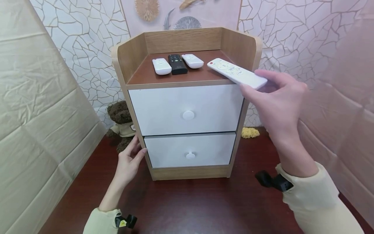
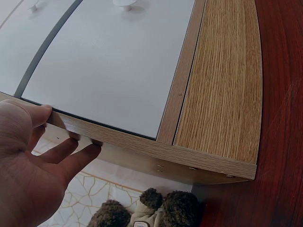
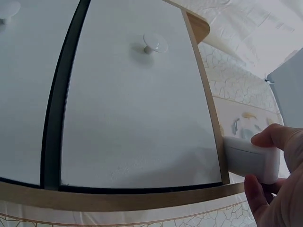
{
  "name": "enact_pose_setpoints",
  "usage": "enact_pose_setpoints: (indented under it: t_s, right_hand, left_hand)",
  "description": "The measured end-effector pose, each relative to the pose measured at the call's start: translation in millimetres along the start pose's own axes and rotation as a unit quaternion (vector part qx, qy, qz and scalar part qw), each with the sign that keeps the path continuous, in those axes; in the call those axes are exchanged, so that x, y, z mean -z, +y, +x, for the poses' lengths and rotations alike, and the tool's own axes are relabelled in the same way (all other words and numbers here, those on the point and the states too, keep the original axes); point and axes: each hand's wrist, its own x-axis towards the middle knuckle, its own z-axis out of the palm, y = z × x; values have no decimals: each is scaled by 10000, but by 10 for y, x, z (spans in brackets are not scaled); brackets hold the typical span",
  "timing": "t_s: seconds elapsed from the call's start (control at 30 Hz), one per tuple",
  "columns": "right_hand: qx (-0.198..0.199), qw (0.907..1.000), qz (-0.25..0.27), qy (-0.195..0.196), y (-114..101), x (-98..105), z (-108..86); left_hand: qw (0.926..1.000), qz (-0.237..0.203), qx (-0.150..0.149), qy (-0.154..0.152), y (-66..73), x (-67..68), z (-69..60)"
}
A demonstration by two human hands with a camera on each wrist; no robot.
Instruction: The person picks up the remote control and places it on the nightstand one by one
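In the head view my right hand (image 1: 281,100) pinches the near end of a white remote control (image 1: 236,72) over the right front of the cabinet top. Its far end points toward the back left. The right wrist view has that remote (image 3: 251,158) at the cabinet's top edge, between thumb and fingers. My left hand (image 1: 128,162) grips the left side edge of the wooden cabinet (image 1: 190,172), thumb on the front and fingers along the side panel. On the brown cabinet top lie a white remote (image 1: 161,66), a black remote (image 1: 177,64) and another white remote (image 1: 192,61).
Two white drawers, the upper drawer (image 1: 163,110) and lower drawer (image 1: 166,152), have round knobs and look closed. Raised wooden walls (image 1: 184,40) border the top's back and sides. A brown teddy bear (image 1: 119,113) sits behind left; a yellow fluffy thing (image 1: 250,132) lies behind right.
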Motion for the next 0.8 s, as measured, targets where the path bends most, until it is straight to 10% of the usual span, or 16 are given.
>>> enact_pose_setpoints:
  t_s: [0.8]
  right_hand:
    - [770,9934,-816,254,-108,-334,99]
  left_hand:
    - [10000,-43,-3,70,14,-10,-2]
